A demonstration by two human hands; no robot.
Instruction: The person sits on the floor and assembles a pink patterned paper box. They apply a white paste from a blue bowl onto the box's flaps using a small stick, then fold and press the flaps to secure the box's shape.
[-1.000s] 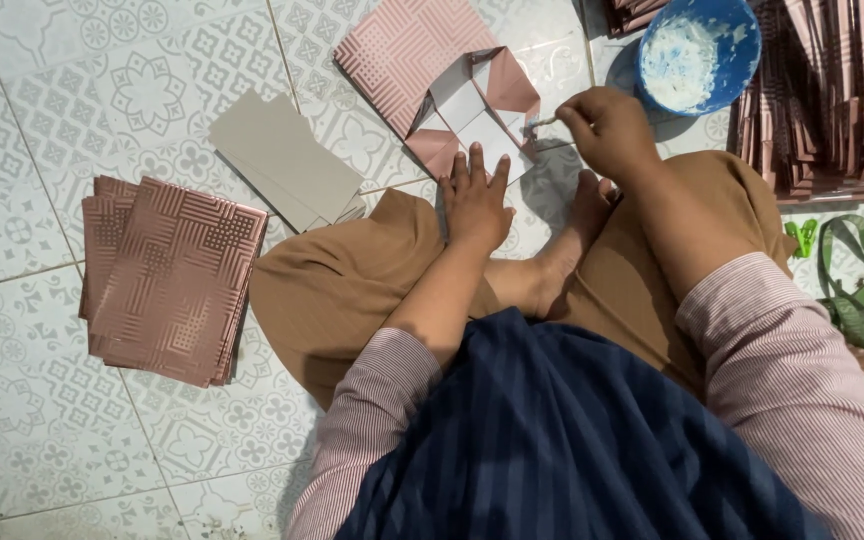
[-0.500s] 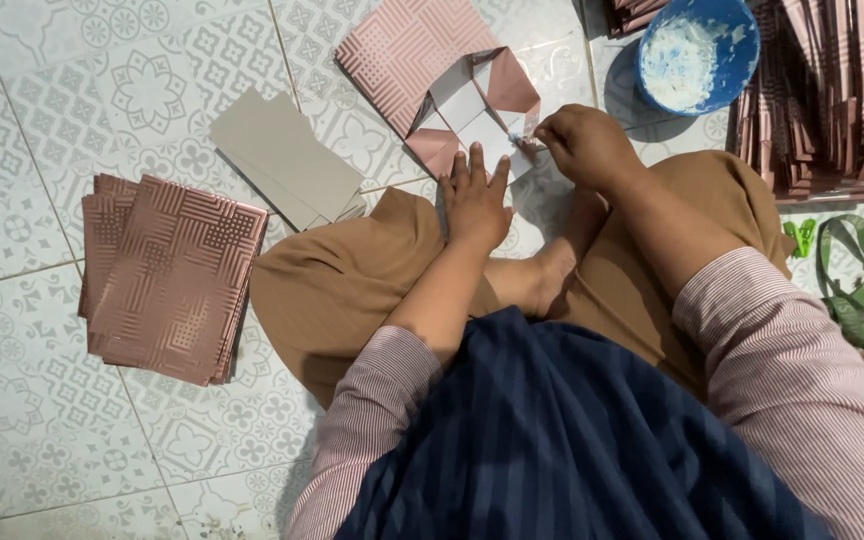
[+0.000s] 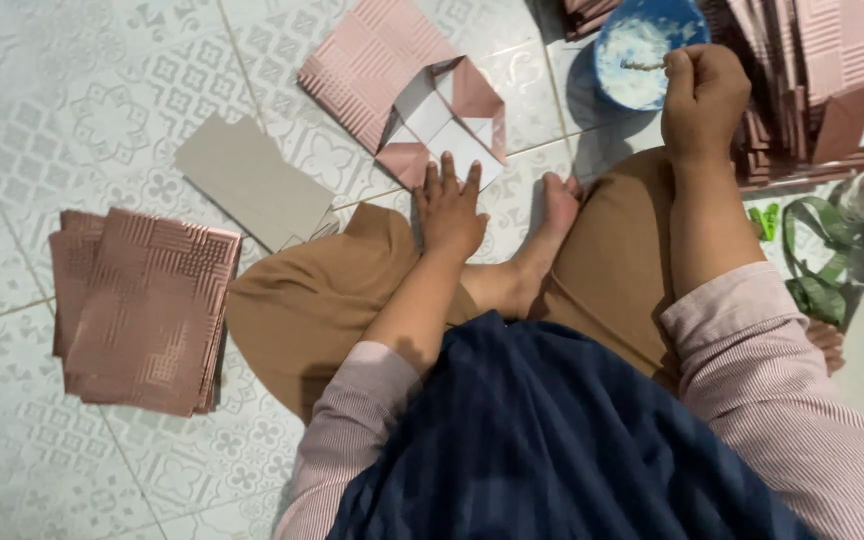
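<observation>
Left hand (image 3: pixel 449 208) flat on folded paper (image 3: pixel 422 105) — right hand (image 3: pixel 702 95) over bowl (image 3: pixel 642 45).

Your left hand (image 3: pixel 449 207) flat on the folded pink paper (image 3: pixel 402 95), your right hand (image 3: pixel 702 95) dipping a stick (image 3: pixel 642 66) into the blue paste bowl (image 3: pixel 687 20), pink sheet stack (image 3: pixel 142 310) beside your knee

Pink ribbed sleeves, tan trousers
</observation>
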